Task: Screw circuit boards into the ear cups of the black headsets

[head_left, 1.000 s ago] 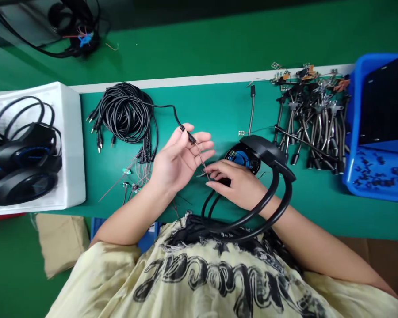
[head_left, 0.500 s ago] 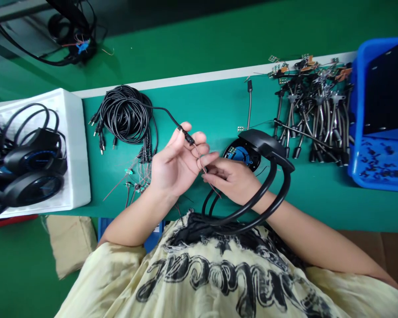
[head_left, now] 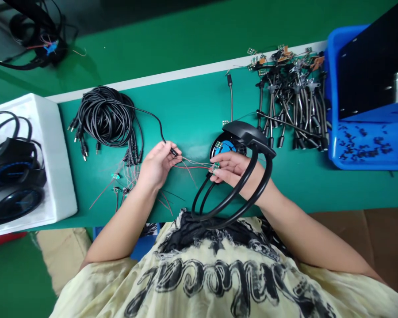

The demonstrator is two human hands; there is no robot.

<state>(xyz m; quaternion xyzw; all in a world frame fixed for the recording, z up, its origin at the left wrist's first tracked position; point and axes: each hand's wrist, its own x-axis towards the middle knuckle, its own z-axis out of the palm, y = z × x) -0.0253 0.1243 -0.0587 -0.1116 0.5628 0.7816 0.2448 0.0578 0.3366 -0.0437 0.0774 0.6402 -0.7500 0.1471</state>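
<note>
My left hand (head_left: 159,164) pinches the end of a black cable (head_left: 161,128) at its strain relief (head_left: 173,152). The cable runs back to a coiled bundle of cables (head_left: 102,115). Thin wires (head_left: 195,162) stretch from this end to a small green circuit board (head_left: 215,166), which the fingertips of my right hand (head_left: 230,168) grip. Beside my right hand, partly over its forearm, stands a black headset frame (head_left: 248,132) with two curved headband tubes. Its open ear cup (head_left: 230,143) shows a blue inside and lies just behind my right fingers.
At right lie several microphone booms (head_left: 295,101) in a pile, near a blue bin (head_left: 331,150) with small black parts. One single boom (head_left: 231,97) lies apart. A white foam box (head_left: 64,194) with headsets stands at left. Loose wires with small boards (head_left: 116,176) lie below the cable bundle.
My hands have moved apart, drawing the wires out between them. The small green board now shows in my right fingertips. The whole view has shifted, so the table things appear further left.
</note>
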